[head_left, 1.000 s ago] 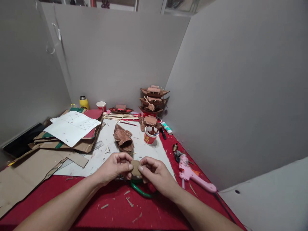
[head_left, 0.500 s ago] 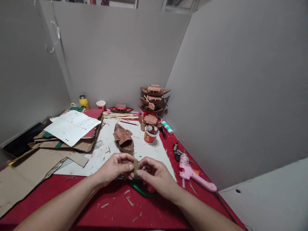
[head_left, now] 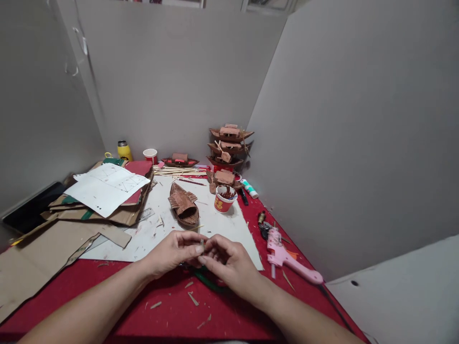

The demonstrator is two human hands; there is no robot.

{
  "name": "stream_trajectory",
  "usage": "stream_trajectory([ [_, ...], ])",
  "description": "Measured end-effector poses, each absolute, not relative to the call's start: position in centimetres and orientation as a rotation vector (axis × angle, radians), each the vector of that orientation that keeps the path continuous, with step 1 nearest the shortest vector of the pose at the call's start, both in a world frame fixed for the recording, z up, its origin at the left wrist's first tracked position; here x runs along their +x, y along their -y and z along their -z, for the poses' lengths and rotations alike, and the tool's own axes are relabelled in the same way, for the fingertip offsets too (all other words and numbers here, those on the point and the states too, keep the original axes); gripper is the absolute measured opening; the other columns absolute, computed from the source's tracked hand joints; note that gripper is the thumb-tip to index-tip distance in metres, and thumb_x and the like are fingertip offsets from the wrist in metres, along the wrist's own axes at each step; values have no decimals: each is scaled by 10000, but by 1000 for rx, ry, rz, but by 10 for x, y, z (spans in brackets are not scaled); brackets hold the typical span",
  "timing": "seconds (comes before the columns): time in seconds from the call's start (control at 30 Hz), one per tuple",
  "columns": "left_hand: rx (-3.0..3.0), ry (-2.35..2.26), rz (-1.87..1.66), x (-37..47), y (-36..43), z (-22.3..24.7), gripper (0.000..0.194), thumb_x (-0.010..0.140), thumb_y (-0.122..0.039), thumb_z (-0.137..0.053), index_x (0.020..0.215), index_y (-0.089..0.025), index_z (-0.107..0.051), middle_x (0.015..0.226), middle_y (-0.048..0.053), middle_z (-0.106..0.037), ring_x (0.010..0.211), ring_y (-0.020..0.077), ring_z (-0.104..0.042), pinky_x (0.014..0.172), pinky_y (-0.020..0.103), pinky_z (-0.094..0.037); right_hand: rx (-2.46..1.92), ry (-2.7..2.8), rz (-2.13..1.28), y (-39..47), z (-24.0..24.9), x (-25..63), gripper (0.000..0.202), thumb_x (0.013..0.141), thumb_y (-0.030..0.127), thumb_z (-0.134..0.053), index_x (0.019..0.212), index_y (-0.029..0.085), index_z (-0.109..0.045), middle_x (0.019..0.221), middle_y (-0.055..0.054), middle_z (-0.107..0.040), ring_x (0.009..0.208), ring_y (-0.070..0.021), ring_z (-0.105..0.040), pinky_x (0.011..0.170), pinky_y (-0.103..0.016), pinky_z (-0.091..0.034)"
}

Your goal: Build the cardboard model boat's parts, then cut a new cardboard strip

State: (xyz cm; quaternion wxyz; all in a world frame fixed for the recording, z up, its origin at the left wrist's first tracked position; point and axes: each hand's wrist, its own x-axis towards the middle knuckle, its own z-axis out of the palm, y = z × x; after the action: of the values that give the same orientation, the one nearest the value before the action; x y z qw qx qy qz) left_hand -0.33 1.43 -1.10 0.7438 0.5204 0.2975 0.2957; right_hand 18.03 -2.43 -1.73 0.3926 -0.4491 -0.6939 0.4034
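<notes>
My left hand and my right hand meet close together above the front of the table. Between their fingertips they pinch a small piece of cardboard, now mostly hidden by the fingers. Under my hands lies a tool with a green handle, partly covered, so its kind does not show. Just beyond my fingers a brown model boat with a ridged roof rests on the white sheet.
Right of the boat stands a red cup with brown paint. A pink glue gun lies on the red cloth at the right. Stacked model boats stand at the back. Cardboard sheets and a drawing cover the left.
The cardboard piece has been turned between my fingers, from showing its flat face to being seen nearly on edge. Both hands have stayed in about the same place.
</notes>
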Motion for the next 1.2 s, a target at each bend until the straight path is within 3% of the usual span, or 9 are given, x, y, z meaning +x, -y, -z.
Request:
stream_trajectory([
  [0.43, 1013, -630, -639, -8, -18, 5, 390, 729, -363, -759, 1028, -116, -718, 853, 99, -714, 696, 147, -636, 686, 287, -531, -1110, 1676, -810, 28, 9, 185, 207, 907, 342, -557, 799, 177, -622, 655, 2, -610, 565, -110, -520, 523, -211, -410],
  [0.63, 1096, -686, -696, -4, -17, 8, 351, 680, -400, -794, 855, -121, -673, 620, 2, -643, 468, 51, -493, 521, 183, -437, -1107, 1893, -924, 28, 13, 180, 191, 836, 365, -652, 857, 180, -608, 694, -4, -601, 568, -117, -509, 534, -231, -413],
  [0.8, 1086, -733, -719, -4, -19, 11, 366, 692, -452, -773, 777, -132, -617, 631, 37, -686, 513, 115, -607, 556, 236, -498, -1102, 1761, -1063, 25, 12, 180, 242, 917, 354, -517, 762, 180, -584, 649, 10, -564, 566, -108, -484, 546, -228, -404],
  [1.0, 1096, -689, -731, -7, -22, 10, 385, 738, -477, -729, 773, -95, -695, 616, 60, -681, 536, 115, -613, 582, 227, -497, -1121, 1543, -1340, 21, 11, 183, 366, 877, 523, -546, 792, 167, -559, 623, 18, -584, 476, -79, -484, 464, -199, -377],
  [1.2, 1049, -716, -772, -9, -22, 8, 334, 690, -378, -794, 878, -113, -714, 691, 43, -691, 513, 96, -595, 525, 204, -455, -1108, 1433, -1455, 18, 9, 184, 423, 827, 582, -586, 739, 171, -542, 562, 27, -604, 400, -64, -469, 411, -183, -356],
])
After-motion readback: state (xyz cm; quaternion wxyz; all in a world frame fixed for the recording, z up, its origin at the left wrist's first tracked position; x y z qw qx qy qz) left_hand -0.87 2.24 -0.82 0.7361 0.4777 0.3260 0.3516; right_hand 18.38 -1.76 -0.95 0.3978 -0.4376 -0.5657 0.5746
